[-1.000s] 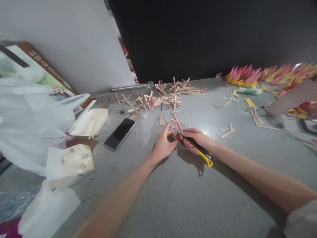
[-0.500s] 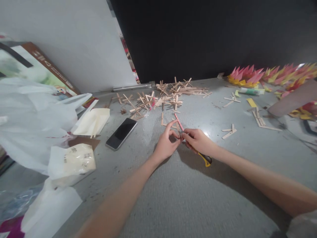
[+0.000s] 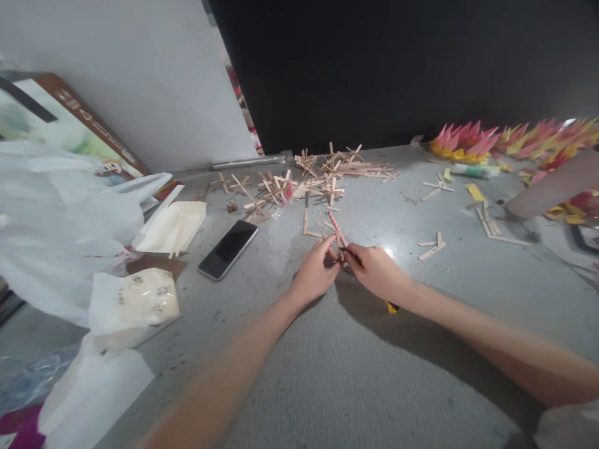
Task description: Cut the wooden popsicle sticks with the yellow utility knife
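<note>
My left hand (image 3: 313,274) rests on the grey table (image 3: 355,374) with its fingers pinched on the near end of a pink stick (image 3: 336,227). Touching it from the right, my right hand (image 3: 377,269) is closed round a yellow and black utility knife (image 3: 391,306); only the knife's tail shows under the wrist. The knife's tip meets the pink stick between my two hands. Loose wooden sticks (image 3: 314,233) lie just beyond my fingers.
A pile of crossed wooden sticks (image 3: 309,178) lies at the back. A black phone (image 3: 228,249) lies to the left, beside white bags (image 3: 70,218) and a paper packet (image 3: 133,302). Pink and yellow paper flowers (image 3: 461,143) line the back right; more sticks (image 3: 433,248) lie scattered right.
My right hand has turned over the knife, so most of its yellow body is now hidden. My left fingers have closed down onto the pink stick.
</note>
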`<move>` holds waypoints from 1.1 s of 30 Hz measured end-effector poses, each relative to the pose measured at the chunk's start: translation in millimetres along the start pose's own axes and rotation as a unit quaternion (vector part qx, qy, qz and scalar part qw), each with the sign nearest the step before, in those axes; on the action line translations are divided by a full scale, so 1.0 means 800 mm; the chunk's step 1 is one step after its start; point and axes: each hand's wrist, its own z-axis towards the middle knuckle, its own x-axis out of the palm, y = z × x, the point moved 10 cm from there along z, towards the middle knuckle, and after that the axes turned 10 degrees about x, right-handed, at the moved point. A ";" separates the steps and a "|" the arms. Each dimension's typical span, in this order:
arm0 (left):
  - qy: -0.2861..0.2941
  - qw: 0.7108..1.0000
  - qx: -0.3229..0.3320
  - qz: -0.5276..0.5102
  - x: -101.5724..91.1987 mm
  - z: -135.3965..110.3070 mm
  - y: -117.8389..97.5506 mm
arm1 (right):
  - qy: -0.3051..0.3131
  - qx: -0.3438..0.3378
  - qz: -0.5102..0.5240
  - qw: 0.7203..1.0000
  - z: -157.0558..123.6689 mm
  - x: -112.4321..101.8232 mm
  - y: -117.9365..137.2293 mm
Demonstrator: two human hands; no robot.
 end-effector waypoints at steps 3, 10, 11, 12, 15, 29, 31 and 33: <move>0.003 1.000 0.006 0.010 0.001 0.000 -0.003 | -0.001 -0.003 -0.037 0.999 -0.002 0.003 0.000; 0.007 0.999 0.029 0.039 0.000 0.000 -0.014 | 0.007 0.000 -0.032 0.999 -0.004 0.002 0.003; 0.006 0.999 0.030 0.038 0.000 -0.001 -0.015 | 0.009 0.003 -0.019 1.000 -0.004 0.001 0.003; 0.006 0.999 0.027 0.030 -0.001 -0.001 -0.015 | 0.012 0.005 -0.007 1.000 -0.003 0.001 0.003; 0.009 1.000 0.007 -0.008 0.001 -0.001 -0.013 | 0.016 0.001 0.015 1.000 -0.001 -0.001 0.005; 0.015 0.999 0.036 0.014 0.002 -0.001 -0.016 | 0.016 -0.005 -0.007 1.000 -0.004 0.005 0.004; 0.012 0.999 0.041 0.021 0.001 0.000 -0.018 | 0.017 -0.004 -0.004 1.000 -0.003 0.004 0.004; 0.012 0.999 0.039 0.016 0.000 0.000 -0.017 | 0.020 -0.002 0.009 1.000 -0.001 0.002 0.004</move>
